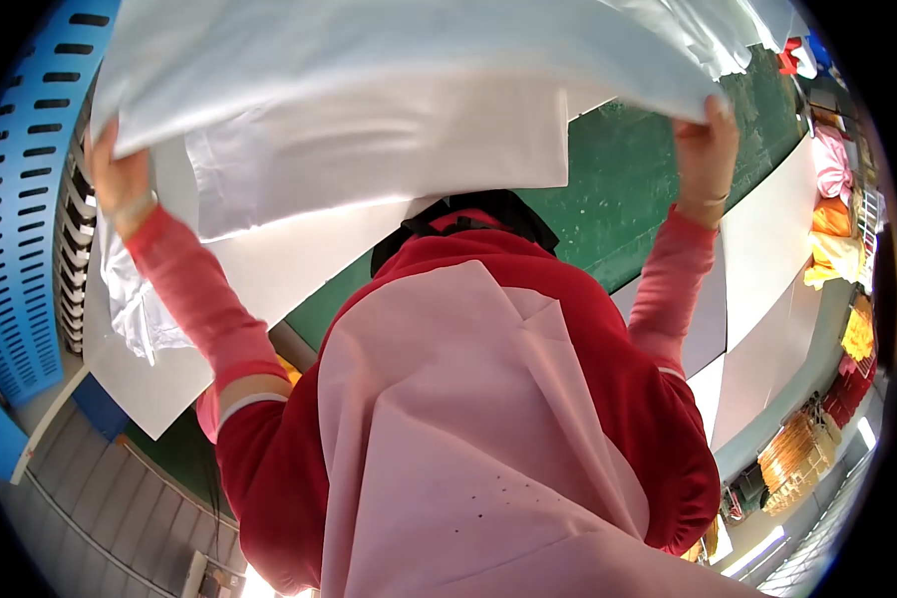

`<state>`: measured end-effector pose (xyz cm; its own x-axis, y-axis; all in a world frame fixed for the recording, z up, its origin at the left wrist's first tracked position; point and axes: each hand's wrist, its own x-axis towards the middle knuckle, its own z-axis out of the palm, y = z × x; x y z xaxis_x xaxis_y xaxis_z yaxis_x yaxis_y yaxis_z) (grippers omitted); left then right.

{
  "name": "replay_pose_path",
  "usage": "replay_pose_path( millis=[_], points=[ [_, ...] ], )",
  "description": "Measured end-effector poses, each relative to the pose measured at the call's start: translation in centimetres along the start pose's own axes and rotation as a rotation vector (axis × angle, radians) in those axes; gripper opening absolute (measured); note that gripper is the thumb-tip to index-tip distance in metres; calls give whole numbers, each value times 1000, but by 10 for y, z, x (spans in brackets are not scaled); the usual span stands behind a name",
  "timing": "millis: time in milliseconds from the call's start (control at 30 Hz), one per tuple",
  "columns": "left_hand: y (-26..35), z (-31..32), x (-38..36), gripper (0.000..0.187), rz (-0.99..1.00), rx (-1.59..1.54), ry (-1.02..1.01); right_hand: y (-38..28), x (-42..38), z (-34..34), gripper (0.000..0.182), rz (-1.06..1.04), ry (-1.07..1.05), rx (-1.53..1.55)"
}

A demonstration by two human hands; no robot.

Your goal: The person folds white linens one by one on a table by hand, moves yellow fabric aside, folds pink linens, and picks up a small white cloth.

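A wide white cloth (389,50) is stretched between my two hands at the top of the view. My left hand (120,174) is closed on its left corner, and my right hand (706,149) pinches its right corner. Under the raised cloth, more white fabric (389,149) lies flat on a white board (299,261) and the green table (618,189). A crumpled piece of white cloth (140,299) rests below my left hand.
At the left stands a blue slotted plastic basket (30,199). White boards (767,239) lie along the right side. Beyond them are orange and yellow cloths (835,244), a pink bundle (830,159) and wire racks.
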<state>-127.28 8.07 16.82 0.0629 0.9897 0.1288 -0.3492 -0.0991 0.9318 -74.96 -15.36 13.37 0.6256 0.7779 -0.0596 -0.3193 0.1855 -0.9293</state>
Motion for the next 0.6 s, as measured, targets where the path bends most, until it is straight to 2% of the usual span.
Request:
replay_pose_path(
  millis=[33,100,133,200,267,300,367,400,467,533,600],
  points=[
    [4,-24,-23,34,-12,38,76,12,-18,1,15,3,-8,-151],
    [-5,-67,-70,37,-55,137,191,47,-51,4,16,150,-29,-291],
    [-17,-86,-91,38,-86,199,229,68,-65,-2,18,199,-106,-432],
    [-58,-162,-124,44,-233,552,263,115,-80,-23,23,301,-177,-679],
    [-85,-180,-143,52,-261,1008,181,141,-89,-44,27,338,-277,-1038],
    [-78,-140,-146,55,-283,1157,289,141,-88,-42,29,165,-198,-1119],
    [-71,-104,-136,54,42,1369,252,132,-85,-30,35,-186,-33,-1257],
    [-70,-87,-128,53,212,1465,229,126,-78,-21,37,-340,-56,-1296],
    [-64,-39,-107,57,413,1583,-113,118,-55,8,44,-656,-96,-1362],
    [-91,-2,-96,60,357,1424,-352,126,-47,49,54,-670,-281,-1253],
    [-112,32,-97,61,287,1578,-562,133,-57,85,63,-683,-510,-1452]
  ],
)
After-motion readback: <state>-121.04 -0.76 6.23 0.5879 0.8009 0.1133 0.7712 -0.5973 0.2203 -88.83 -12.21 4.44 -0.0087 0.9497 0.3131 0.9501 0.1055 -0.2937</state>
